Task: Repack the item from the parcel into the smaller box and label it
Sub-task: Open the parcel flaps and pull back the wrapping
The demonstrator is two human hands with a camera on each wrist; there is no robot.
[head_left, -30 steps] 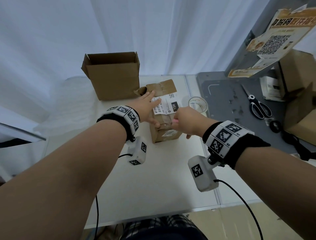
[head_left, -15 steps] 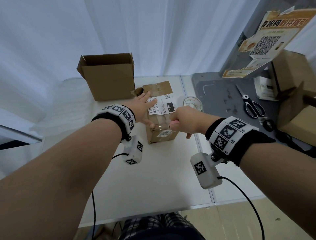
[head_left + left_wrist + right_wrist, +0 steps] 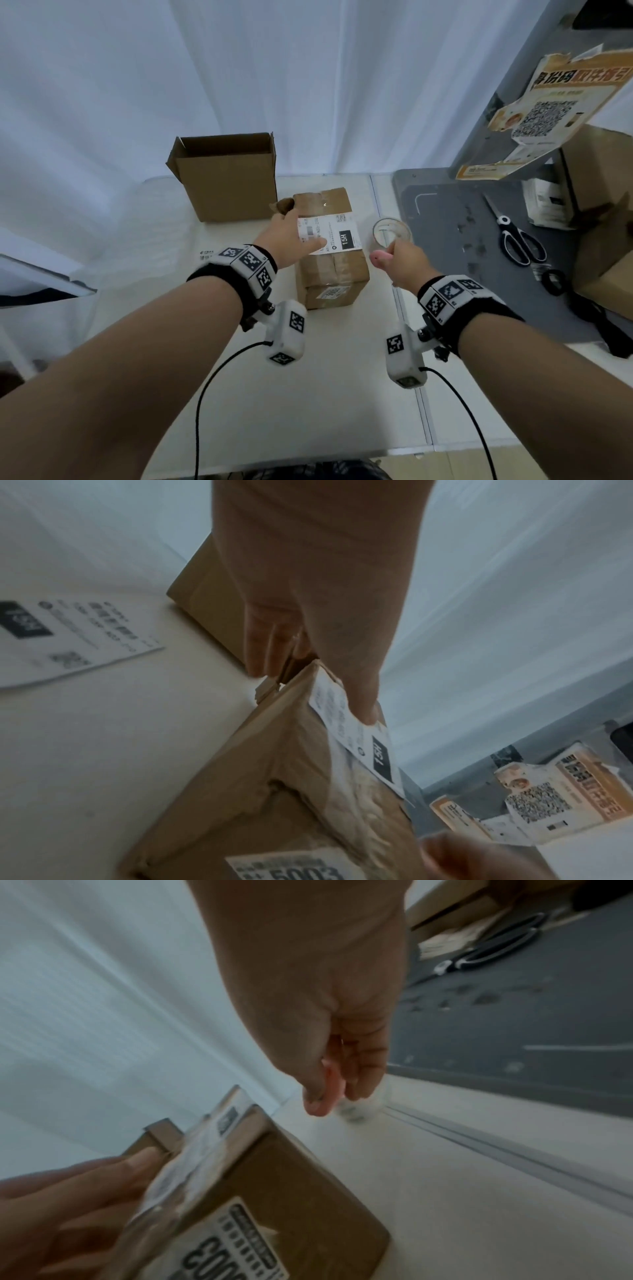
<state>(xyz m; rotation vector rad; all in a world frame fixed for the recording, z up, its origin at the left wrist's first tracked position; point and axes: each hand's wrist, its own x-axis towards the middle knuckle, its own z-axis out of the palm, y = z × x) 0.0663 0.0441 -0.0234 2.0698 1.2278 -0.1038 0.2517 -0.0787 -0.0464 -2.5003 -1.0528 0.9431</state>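
A taped brown parcel (image 3: 334,270) (image 3: 274,777) (image 3: 291,1191) stands mid-table with a white shipping label (image 3: 330,234) on its top. My left hand (image 3: 291,236) (image 3: 308,588) rests on the parcel's top left, thumb pressing the label, fingers straight over the far edge. To the right of the parcel and clear of it hovers my right hand (image 3: 402,260) (image 3: 325,1015), curled round a small pink tool (image 3: 378,255) (image 3: 334,1079). An open brown box (image 3: 229,185) stands behind the parcel at the left.
A clear tape roll (image 3: 392,233) lies just beyond my right hand. Scissors (image 3: 517,236) lie on the grey mat (image 3: 452,257) at the right, with cartons (image 3: 603,267) past them. A loose printed label (image 3: 68,637) lies on the table left of the parcel.
My right hand has drawn away from the parcel's top to the right, toward the tape roll, still holding the pink tool. The left hand stays on the parcel.
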